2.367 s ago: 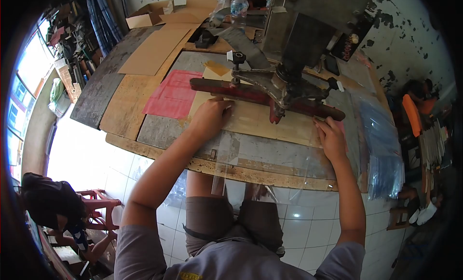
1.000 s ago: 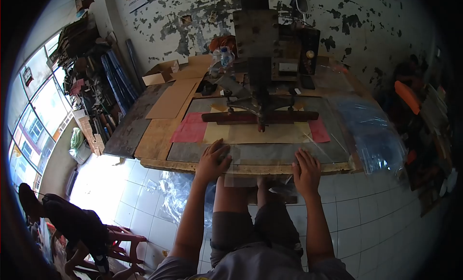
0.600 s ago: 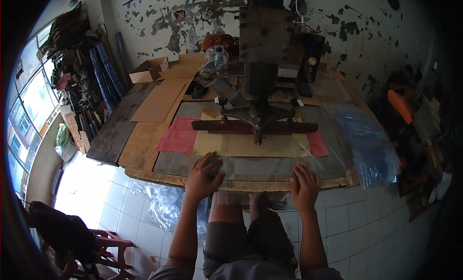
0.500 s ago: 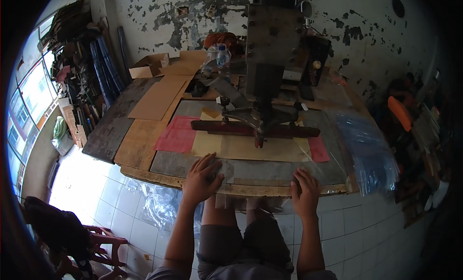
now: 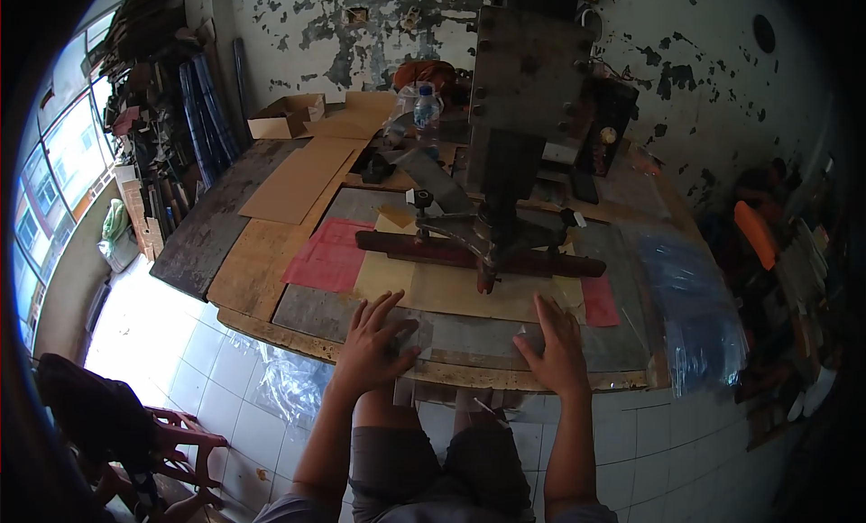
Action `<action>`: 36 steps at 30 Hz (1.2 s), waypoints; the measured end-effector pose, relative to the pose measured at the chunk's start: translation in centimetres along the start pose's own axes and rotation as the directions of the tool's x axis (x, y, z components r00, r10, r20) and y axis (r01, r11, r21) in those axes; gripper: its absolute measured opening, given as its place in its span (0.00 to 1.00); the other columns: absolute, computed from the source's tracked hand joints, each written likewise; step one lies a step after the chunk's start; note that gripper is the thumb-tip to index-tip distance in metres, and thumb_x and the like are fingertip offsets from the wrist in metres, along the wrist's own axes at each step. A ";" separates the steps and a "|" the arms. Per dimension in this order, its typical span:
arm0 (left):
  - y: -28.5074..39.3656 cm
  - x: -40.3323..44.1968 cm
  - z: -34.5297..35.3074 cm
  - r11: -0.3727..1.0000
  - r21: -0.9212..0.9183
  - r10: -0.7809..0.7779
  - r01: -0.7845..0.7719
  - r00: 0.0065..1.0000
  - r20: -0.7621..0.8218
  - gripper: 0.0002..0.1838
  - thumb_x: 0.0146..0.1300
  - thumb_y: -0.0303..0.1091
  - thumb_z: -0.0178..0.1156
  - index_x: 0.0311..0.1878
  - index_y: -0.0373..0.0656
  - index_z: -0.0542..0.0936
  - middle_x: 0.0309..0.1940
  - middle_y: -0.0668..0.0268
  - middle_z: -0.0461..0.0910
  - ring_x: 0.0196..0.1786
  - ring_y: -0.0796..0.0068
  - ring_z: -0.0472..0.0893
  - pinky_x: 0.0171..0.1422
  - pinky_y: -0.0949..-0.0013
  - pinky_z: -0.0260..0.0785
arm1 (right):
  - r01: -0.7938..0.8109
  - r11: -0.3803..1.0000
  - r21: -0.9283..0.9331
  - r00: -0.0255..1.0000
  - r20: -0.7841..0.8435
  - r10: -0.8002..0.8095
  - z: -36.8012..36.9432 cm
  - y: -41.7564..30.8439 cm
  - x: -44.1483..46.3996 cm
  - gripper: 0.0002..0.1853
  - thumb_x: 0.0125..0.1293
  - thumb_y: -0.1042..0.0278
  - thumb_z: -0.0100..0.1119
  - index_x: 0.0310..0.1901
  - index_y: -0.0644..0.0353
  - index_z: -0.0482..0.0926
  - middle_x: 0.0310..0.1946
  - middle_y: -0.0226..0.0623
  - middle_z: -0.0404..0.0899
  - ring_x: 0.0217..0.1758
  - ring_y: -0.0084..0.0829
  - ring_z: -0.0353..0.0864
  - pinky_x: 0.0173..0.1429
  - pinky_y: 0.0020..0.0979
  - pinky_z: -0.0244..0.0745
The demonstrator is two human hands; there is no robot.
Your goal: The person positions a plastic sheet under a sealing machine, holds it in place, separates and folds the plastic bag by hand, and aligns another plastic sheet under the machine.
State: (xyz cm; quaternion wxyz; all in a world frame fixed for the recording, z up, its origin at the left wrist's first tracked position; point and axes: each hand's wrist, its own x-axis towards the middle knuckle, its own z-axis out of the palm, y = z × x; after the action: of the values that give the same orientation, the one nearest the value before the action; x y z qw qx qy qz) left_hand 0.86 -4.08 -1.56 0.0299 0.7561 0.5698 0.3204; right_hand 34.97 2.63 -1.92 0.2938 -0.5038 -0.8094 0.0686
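Observation:
My left hand (image 5: pixel 372 344) lies at the front of the worktable, fingers spread, over what looks like a clear plastic sheet (image 5: pixel 442 341). My right hand (image 5: pixel 556 350) is to its right, fingers stretched toward the yellow sheet (image 5: pixel 451 293), thumb apart. Both hands are open. Whether either presses on the clear plastic cannot be made out. Beyond the hands, a press (image 5: pixel 514 81) stands over the table, its long dark red bar (image 5: pixel 406 245) above the yellow sheet. Pink sheet shows at the left (image 5: pixel 329 252) and a second pink piece (image 5: pixel 599 302) at the right.
Stacked clear plastic sheets (image 5: pixel 699 307) hang over the table's right edge. Cardboard (image 5: pixel 298 180), an open box (image 5: pixel 287 117) and a water bottle (image 5: pixel 426 110) are at the back left. Crumpled plastic (image 5: pixel 293 379) lies below the table. A red stool (image 5: pixel 185 442) stands lower left.
My right hand has moved forward and slightly left, farther onto the table, with its fingers more spread. My left hand stays near its place with fingers wider. The camera view has shifted a little.

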 end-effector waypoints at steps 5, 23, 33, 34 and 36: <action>2.8 2.7 1.1 0.994 -0.049 0.100 -0.099 0.995 0.020 0.31 0.64 0.47 0.72 0.70 0.48 0.83 0.81 0.58 0.70 0.84 0.53 0.68 0.89 0.41 0.51 | 0.075 0.993 -0.088 0.995 0.069 -0.069 0.1 0.9 0.1 0.31 0.73 0.48 0.70 0.71 0.57 0.81 0.83 0.44 0.66 0.87 0.48 0.61 0.88 0.56 0.53; 2.0 2.7 3.5 0.995 -0.094 0.036 -0.032 0.999 0.040 0.26 0.66 0.45 0.72 0.63 0.44 0.87 0.76 0.57 0.78 0.82 0.56 0.71 0.87 0.43 0.57 | 0.062 0.996 -0.063 0.989 -0.130 -0.069 -0.4 -0.3 0.1 0.35 0.72 0.44 0.70 0.73 0.59 0.78 0.80 0.44 0.70 0.86 0.50 0.62 0.87 0.56 0.56; 2.4 2.7 3.0 0.999 -0.041 0.019 -0.018 0.999 0.038 0.28 0.65 0.47 0.72 0.66 0.46 0.86 0.85 0.57 0.65 0.87 0.53 0.62 0.90 0.42 0.50 | 0.060 0.993 -0.101 0.996 -0.053 -0.066 -0.3 0.1 -0.1 0.43 0.72 0.45 0.70 0.81 0.58 0.68 0.82 0.48 0.67 0.87 0.52 0.60 0.87 0.58 0.54; 2.4 2.8 3.1 0.999 -0.040 0.021 -0.019 0.999 0.046 0.28 0.65 0.47 0.72 0.66 0.46 0.86 0.86 0.57 0.63 0.87 0.53 0.61 0.90 0.42 0.49 | 0.063 0.994 -0.095 0.997 -0.037 -0.066 -0.2 0.3 -0.1 0.43 0.72 0.45 0.70 0.81 0.58 0.67 0.82 0.48 0.66 0.88 0.53 0.59 0.87 0.58 0.54; 2.5 2.9 3.0 0.999 -0.051 0.008 -0.006 0.999 0.042 0.28 0.65 0.46 0.72 0.66 0.46 0.86 0.85 0.57 0.65 0.87 0.53 0.62 0.90 0.42 0.49 | 0.068 0.994 -0.085 0.998 -0.004 -0.069 -0.1 0.8 0.0 0.45 0.72 0.45 0.71 0.83 0.57 0.64 0.83 0.49 0.65 0.88 0.54 0.58 0.87 0.58 0.54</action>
State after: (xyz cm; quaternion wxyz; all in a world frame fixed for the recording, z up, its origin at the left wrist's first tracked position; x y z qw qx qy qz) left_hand 4.99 -1.48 -1.65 0.0603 0.7639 0.5579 0.3188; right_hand 35.64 2.99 -2.21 0.2771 -0.4880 -0.8274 0.0226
